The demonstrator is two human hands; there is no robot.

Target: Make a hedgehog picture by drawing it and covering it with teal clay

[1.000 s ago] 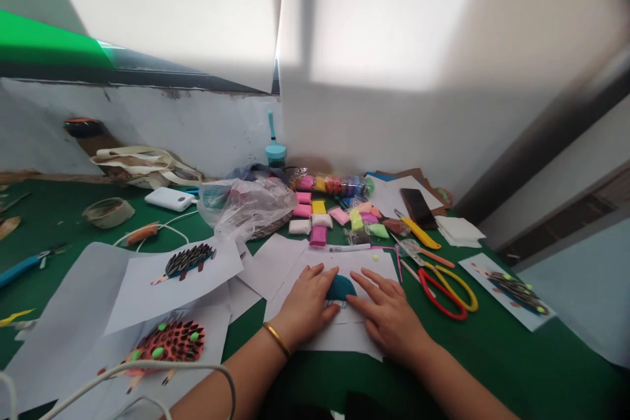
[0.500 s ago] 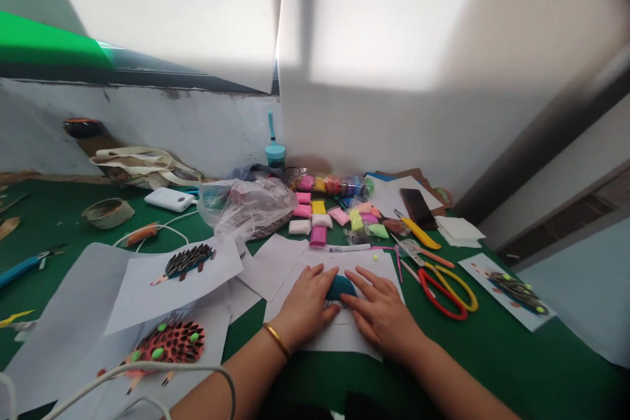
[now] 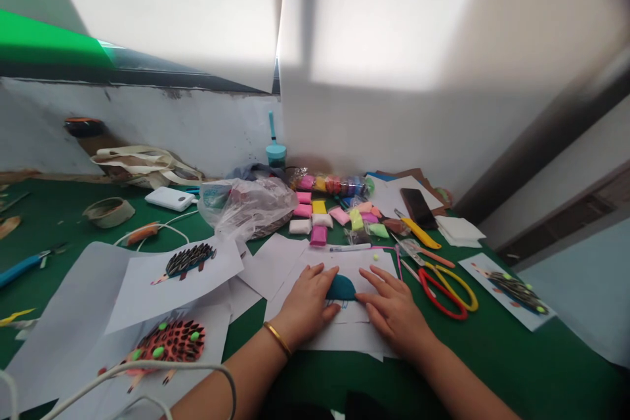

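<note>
A flat teal half-round piece [image 3: 341, 288] lies on a white sheet [image 3: 364, 336], with small blue drawn lines below its straight edge. On its left side rests my left hand [image 3: 309, 298], fingers spread, fingertips at the piece's edge and on the paper; a gold bangle circles that wrist. My right hand [image 3: 391, 305] lies to the right with its fingers apart, one fingertip at the piece's lower right corner. Neither hand grips anything.
Behind the sheet are packets of coloured clay [image 3: 318, 235], a white pen [image 3: 350, 248] and a plastic bag [image 3: 251, 203]. Scissors [image 3: 445, 289], a yellow cutter [image 3: 418, 232] and a phone [image 3: 417, 207] lie right. Hedgehog pictures [image 3: 184, 262] lie left; a white cable [image 3: 147, 365] crosses the lower left.
My right hand has shifted slightly right, off most of the teal piece, and uncovered its right side and the blue lines below. My left hand has stayed in place.
</note>
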